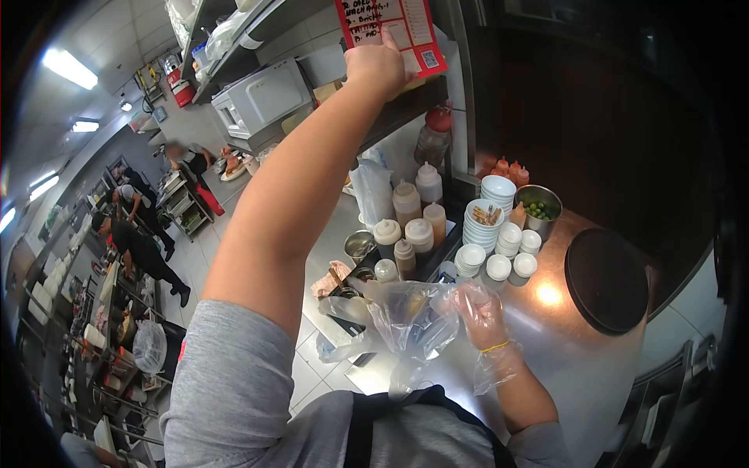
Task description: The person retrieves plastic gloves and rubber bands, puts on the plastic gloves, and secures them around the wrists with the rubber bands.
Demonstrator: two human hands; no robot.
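Observation:
My left hand (378, 65) is bare and raised high, with its index finger stretched out against a red-and-white card (417, 35) that has printed boxes and handwriting. Its other fingers look curled, and part of the card is hidden behind them. Lower down, my right hand (479, 313) wears a loose clear plastic glove, with a yellow band at the wrist. Its fingers are closed at the edge of a clear plastic bag (409, 316), which spreads in front of my apron. Squeeze bottles (406, 204) stand just beyond the bag.
White bowls (484, 226) and small dishes (498, 267) are stacked behind my right hand. A metal pot (540, 207) holds green pieces, and a round black tray (607, 281) lies at the right. A microwave (261, 101) sits on the shelf. Co-workers (144, 253) stand across the aisle at left.

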